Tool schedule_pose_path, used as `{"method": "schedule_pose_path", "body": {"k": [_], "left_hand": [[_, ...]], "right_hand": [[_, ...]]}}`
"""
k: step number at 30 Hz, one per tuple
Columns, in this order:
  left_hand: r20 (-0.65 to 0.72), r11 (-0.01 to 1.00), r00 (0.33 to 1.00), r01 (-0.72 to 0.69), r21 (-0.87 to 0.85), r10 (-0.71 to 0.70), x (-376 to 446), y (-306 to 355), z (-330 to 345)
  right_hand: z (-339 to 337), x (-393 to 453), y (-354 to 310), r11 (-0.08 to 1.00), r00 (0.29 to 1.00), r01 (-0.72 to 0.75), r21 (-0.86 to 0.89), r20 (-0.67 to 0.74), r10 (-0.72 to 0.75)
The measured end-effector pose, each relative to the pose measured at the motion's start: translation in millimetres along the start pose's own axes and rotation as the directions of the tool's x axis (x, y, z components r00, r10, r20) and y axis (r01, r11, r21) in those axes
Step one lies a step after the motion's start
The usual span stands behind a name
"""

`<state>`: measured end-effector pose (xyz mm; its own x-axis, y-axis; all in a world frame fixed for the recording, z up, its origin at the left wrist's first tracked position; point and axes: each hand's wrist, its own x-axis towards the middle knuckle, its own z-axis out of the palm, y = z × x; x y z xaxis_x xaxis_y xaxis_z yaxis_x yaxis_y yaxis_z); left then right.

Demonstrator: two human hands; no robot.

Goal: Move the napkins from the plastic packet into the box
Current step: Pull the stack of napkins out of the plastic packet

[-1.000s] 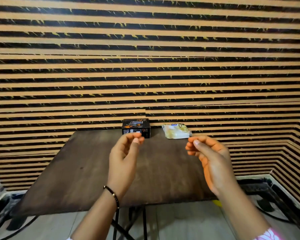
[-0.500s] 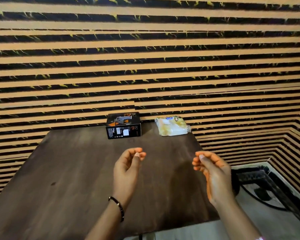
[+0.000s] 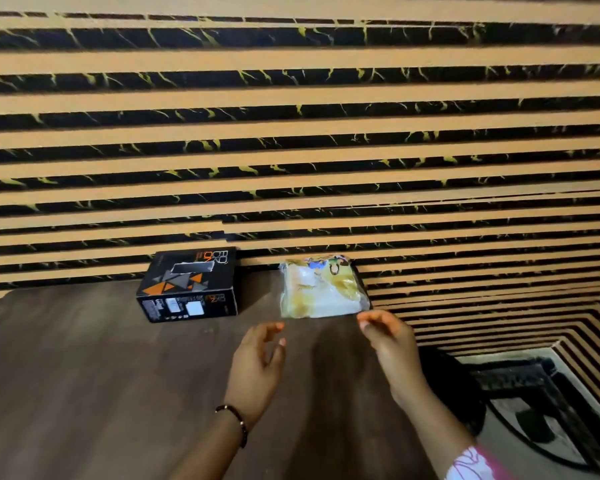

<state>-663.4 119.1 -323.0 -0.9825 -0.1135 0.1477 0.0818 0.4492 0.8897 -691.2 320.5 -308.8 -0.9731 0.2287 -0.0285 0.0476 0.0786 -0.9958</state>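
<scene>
Hands: our left hand (image 3: 257,368) and right hand (image 3: 388,337) hang open, empty.
Packet (image 3: 323,289): we judge it soft, crinkly; pinch its near edge.

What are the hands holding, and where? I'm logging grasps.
Nothing. The left hand and right hand are open, just short of the plastic packet.

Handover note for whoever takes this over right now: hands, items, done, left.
Left hand: open, empty, over the table, short of the packet.
Right hand: open, empty, fingertips near the packet's front right corner; contact unclear.
Plastic packet: at the table's far edge by the wall, napkins inside.
Box: black, left of the packet, apart from it, looks closed.
Done: nothing moved.
Left: grab packet, open box, transfer napkins.
</scene>
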Motion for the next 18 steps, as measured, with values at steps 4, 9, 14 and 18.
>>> {"method": "schedule_pose_path", "body": {"k": [4,9,14,18], "left_hand": [[0.192,0.91,0.97,-0.214,0.355,0.153,59.8,-17.4,35.1],[0.411,0.604,0.912,-0.33,0.725,0.005,125.8,-34.2,73.2],[0.444,0.453,0.867,-0.31,0.836,-0.226,167.6,-59.4,94.2],[0.451,0.43,0.854,-0.315,0.846,-0.261,175.9,-69.3,102.7]], "right_hand": [[1.0,75.6,31.5,0.806,0.98,0.171,-0.567,0.185,-0.078],[7.3,134.3,62.5,0.372,0.92,0.347,-0.861,0.39,0.045],[9.3,168.6,88.1,0.331,0.891,0.401,-0.854,0.448,0.074],[15.3,179.7,103.9,0.357,0.862,0.448,-0.82,0.502,0.071]]}}
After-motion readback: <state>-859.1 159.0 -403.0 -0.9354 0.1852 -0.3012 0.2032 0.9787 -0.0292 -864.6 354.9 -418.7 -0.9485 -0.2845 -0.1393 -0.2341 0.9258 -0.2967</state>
